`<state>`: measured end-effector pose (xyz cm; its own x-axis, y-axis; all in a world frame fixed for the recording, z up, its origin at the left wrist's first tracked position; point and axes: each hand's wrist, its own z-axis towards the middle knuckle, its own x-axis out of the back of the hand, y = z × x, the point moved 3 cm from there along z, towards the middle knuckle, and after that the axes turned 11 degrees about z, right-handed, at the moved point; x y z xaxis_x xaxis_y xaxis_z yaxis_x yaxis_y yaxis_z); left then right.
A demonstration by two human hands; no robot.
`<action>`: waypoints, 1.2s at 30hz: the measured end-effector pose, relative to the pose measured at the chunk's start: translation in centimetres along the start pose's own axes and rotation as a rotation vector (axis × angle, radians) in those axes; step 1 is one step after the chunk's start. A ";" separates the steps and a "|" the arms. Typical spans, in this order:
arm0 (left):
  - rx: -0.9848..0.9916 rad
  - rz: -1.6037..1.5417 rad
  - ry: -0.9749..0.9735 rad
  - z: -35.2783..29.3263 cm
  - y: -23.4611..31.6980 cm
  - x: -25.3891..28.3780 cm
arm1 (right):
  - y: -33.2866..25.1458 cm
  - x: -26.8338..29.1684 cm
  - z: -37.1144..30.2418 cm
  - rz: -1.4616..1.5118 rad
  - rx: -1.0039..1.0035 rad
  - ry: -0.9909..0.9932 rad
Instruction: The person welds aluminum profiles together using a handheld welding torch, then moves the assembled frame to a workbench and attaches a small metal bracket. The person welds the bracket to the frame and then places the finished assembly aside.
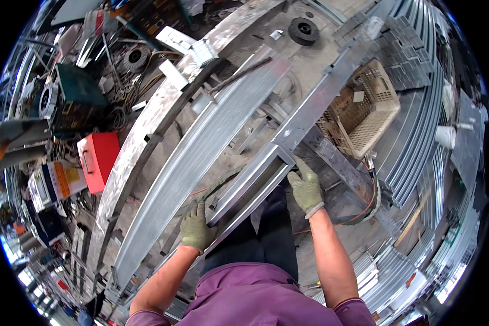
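A narrow grey metal frame [248, 182], two long channel rails joined by a short end piece, slants across in front of my legs. My right hand [305, 187], in a green knit glove, grips its far right corner, fingers along the end. My left hand [196, 229], gloved alike, holds the near left rail lower down; its thumb is hidden. The far end of the frame meets a flat steel beam [323, 106] that runs away to the upper right. The frame's near end disappears beside my left forearm.
Left of the frame lies a wide ribbed metal channel [195, 152], then a worn beam [126, 163] and a red box [99, 162]. A beige plastic crate [383, 117] sits to the right, near stacked metal profiles [418, 146]. A hose [376, 190] loops below the crate.
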<state>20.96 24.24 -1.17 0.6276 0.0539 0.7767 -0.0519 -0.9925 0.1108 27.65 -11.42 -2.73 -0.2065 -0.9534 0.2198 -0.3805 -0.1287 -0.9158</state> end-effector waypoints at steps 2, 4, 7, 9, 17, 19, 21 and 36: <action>-0.083 -0.022 0.135 0.5 1.3 1.5 | -4.6 -0.3 0.0 -0.212 -0.167 -0.043; -0.150 -0.145 0.187 2.0 4.0 4.2 | -5.2 0.0 -0.3 -0.259 -0.169 -0.055; -0.230 -0.285 0.250 5.3 8.8 6.5 | -1.6 0.0 -0.2 -0.059 -0.057 -0.050; -0.252 -0.421 0.242 8.0 11.9 7.4 | -1.6 0.1 -0.2 -0.073 -0.007 -0.051; -0.109 -0.540 -0.061 13.9 19.6 11.0 | 0.9 -0.1 -0.7 0.118 -0.042 -0.055; -0.026 -0.414 -0.059 14.8 19.8 10.1 | 1.3 -0.2 -0.9 0.168 -0.015 -0.034; -0.011 -0.451 -0.033 15.2 19.5 8.9 | 1.5 -0.1 -1.2 0.232 0.029 -0.010; -0.046 -0.665 -0.017 16.4 18.6 7.3 | 1.0 -6.4 -3.8 0.135 -0.348 0.031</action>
<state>37.35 4.34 -3.62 0.5495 0.6505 0.5243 0.3169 -0.7429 0.5896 25.17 -4.37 -3.75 -0.3009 -0.9460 0.1202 -0.6303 0.1027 -0.7696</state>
